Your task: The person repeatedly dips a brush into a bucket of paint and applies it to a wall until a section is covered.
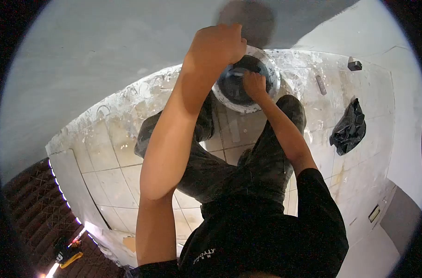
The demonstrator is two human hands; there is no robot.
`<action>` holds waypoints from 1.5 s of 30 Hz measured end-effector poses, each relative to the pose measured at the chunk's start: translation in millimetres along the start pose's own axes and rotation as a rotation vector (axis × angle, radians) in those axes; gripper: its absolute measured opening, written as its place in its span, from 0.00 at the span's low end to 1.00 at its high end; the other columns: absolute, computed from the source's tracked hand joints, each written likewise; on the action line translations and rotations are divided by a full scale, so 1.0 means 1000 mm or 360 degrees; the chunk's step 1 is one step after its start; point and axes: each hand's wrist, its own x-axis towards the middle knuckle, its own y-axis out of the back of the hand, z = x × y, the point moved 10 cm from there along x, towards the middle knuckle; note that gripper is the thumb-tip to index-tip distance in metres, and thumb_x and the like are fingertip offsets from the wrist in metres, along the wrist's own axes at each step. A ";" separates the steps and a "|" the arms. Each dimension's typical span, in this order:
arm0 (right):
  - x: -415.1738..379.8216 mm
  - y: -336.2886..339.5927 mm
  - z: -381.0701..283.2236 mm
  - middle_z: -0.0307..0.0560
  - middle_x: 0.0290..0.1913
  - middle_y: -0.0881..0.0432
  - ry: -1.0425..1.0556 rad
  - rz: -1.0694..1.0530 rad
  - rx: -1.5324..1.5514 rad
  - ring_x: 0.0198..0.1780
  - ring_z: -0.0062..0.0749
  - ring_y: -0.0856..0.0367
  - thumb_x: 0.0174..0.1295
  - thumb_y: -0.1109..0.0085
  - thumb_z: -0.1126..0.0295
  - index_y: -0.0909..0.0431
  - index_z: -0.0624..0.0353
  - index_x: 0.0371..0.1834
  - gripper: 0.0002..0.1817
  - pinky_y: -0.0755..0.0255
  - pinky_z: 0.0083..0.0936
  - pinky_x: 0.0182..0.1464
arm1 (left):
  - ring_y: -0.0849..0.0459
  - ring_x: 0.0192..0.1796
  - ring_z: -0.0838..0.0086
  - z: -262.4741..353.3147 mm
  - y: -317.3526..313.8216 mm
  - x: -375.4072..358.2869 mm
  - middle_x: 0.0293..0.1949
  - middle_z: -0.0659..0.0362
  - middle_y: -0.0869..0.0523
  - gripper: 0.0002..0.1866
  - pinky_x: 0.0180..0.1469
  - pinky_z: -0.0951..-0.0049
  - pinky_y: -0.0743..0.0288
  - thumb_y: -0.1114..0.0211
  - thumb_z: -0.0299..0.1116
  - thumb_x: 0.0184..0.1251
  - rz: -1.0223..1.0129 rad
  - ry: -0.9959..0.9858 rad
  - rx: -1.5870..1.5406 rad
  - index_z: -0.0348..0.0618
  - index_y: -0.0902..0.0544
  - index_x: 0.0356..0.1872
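Apparently mid-scoop, the right hand (254,85) dipped curled fingers into the round white paint-smeared plastic bucket (271,76) at twelve o'clock on the floor, while the left hand (218,44), closed in a fist at eleven o'clock, seemingly needed loading next.

Grey plastered wall (104,51) ahead, smooth and evenly lit. Below, pale tiled floor (113,171) smeared with white splashes along the wall's foot. Crumpled black plastic bag (349,127) lying on the tiles to the right, small dark box (354,65) farther off near the corner. Dark patterned surface (34,204) at lower left, edged by a strip of small lights (62,194)
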 end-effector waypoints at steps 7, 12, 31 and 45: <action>-0.002 -0.039 -0.013 0.57 0.38 0.08 0.0117 -0.0173 0.0073 0.44 0.51 0.06 0.74 0.39 0.63 0.11 0.57 0.36 0.12 0.15 0.48 0.47 | 0.06 0.51 0.50 -0.004 0.004 0.000 0.47 0.44 0.06 0.20 0.55 0.48 0.12 0.38 0.46 0.75 0.0068 -0.0002 -0.0019 0.42 0.12 0.54; -0.020 -0.010 -0.010 0.64 0.36 0.10 0.0194 -0.0195 0.0492 0.44 0.59 0.08 0.78 0.42 0.61 0.08 0.61 0.42 0.17 0.16 0.53 0.50 | 0.12 0.61 0.38 -0.009 -0.001 0.003 0.57 0.35 0.10 0.30 0.69 0.40 0.20 0.44 0.53 0.82 -0.0135 0.0046 -0.0122 0.40 0.21 0.71; -0.130 0.115 0.055 0.25 0.27 0.37 -0.0823 -0.0884 0.3320 0.28 0.17 0.41 0.87 0.52 0.43 0.21 0.51 0.53 0.23 0.42 0.22 0.36 | 0.10 0.43 0.35 -0.039 0.053 0.009 0.36 0.38 0.09 0.20 0.47 0.36 0.18 0.44 0.49 0.82 0.0433 0.0218 -0.0067 0.39 0.19 0.49; -0.052 0.482 0.200 0.42 0.31 0.24 -0.0152 0.1279 0.1249 0.33 0.27 0.24 0.86 0.48 0.57 0.22 0.58 0.53 0.14 0.30 0.28 0.38 | 0.10 0.45 0.36 0.027 0.034 0.026 0.39 0.38 0.09 0.15 0.48 0.40 0.18 0.36 0.41 0.79 0.0253 -0.0270 -0.0411 0.38 0.20 0.52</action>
